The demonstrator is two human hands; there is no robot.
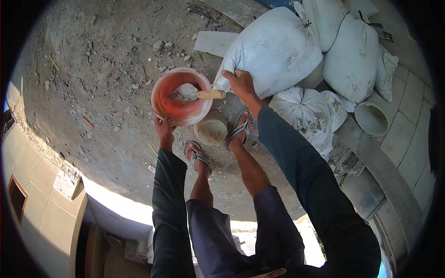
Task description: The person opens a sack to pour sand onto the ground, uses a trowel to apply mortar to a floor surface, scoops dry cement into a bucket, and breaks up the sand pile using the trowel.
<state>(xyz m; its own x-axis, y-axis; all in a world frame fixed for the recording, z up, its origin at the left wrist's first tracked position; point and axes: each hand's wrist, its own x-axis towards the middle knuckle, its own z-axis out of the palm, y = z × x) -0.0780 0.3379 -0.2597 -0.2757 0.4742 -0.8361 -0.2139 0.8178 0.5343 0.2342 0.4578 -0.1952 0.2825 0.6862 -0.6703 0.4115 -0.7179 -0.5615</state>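
My left hand [164, 129] is closed on the near rim of an orange bucket [161, 99], whose inside wall is smeared with pale residue. A trowel [211, 94] rests in the bucket, its wooden handle over the right rim and its blade inside. My right hand [242, 87] grips the lower left end of a large white sack [273, 48], just right of the trowel handle. The sack's narrow end hangs beside the bucket rim; whether anything is coming out of it I cannot tell. Between the bucket and my feet sits a small dusty tub [211, 127].
More white sacks [351, 58] stand at the right, with a tied sack [303, 113] nearer me and a round pale container [371, 118] beyond. Rubble [160, 45] litters the concrete floor [111, 120]. A flat slab [214, 43] lies behind the bucket. My sandalled feet [197, 155] flank the tub.
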